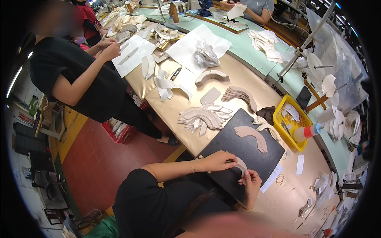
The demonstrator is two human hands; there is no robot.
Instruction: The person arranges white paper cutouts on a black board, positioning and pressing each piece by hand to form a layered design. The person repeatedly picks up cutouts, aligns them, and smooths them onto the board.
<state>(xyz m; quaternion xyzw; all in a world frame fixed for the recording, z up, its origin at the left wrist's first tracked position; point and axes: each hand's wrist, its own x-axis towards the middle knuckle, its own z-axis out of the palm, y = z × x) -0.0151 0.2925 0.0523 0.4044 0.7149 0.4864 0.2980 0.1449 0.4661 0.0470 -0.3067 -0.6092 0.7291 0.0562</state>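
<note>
Between my hands is a small curved pale cut piece (241, 163), held above a black mat (218, 147). My left hand (221, 161) pinches its upper end between thumb and fingers. Closed on the lower end is my right hand (251, 181). A few beige curved pieces (254, 137) lie overlapped on the mat just beyond. To the left of them is a loose heap of whitish curved pieces (204, 118), and behind sits a fanned stack of brownish curved pieces (240, 96).
A yellow basket (286, 123) stands right of the mat, with a blue-capped bottle (307, 132) at its edge. Rubber bands (280, 179) and a white tag (300, 164) lie nearby. At left, a co-worker (75, 75) stands at the table; a red crate (121, 133) is on the floor.
</note>
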